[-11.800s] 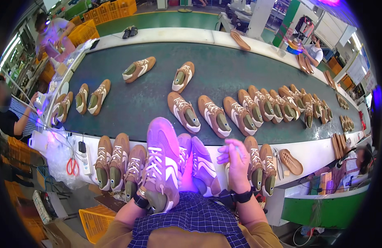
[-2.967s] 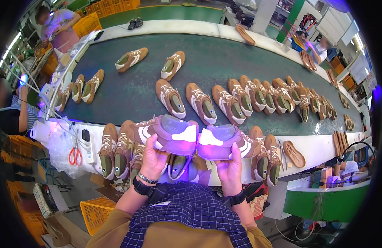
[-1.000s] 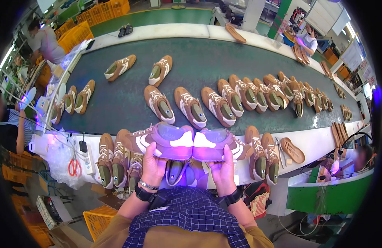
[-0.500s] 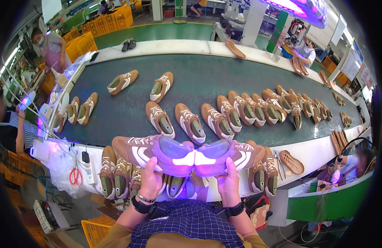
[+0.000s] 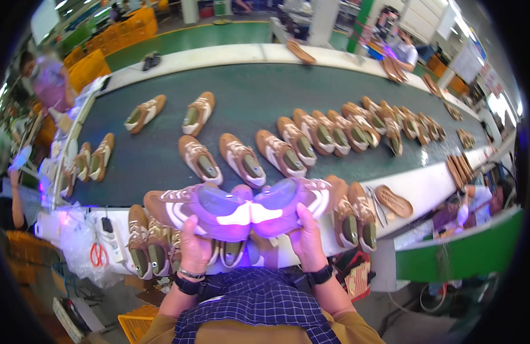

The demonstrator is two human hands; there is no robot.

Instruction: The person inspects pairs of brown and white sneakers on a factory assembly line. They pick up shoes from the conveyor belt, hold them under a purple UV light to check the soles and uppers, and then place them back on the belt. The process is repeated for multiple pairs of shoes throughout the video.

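Note:
My left hand (image 5: pixel 194 245) is closed round a brown sneaker (image 5: pixel 172 207) with white laces and stripes. A matching sneaker (image 5: pixel 323 196) is gripped in my right hand (image 5: pixel 307 239). Both are held level above the near white ledge, toes pointing outward and heels meeting in the middle. Bright purple light falls on the heels and bleaches the white patches there. Below and left of them, several like sneakers (image 5: pixel 137 241) stand on the ledge, partly covered by my hands and the held pair. To the right stands another pair of sneakers (image 5: pixel 363 221).
Beyond the ledge, a dark green belt (image 5: pixel 139 166) carries several brown sneakers (image 5: pixel 242 160). On the ledge lie red-handled scissors (image 5: pixel 98 254), a clear plastic bag (image 5: pixel 76 246), a power strip (image 5: pixel 112 241) and a loose brown sole (image 5: pixel 394 200). Co-workers (image 5: pixel 47 86) are around the belt.
The view has shifted, so the belt and its sneakers sit further left and higher. Both hands still hold the pair heel to heel, now tilted slightly more.

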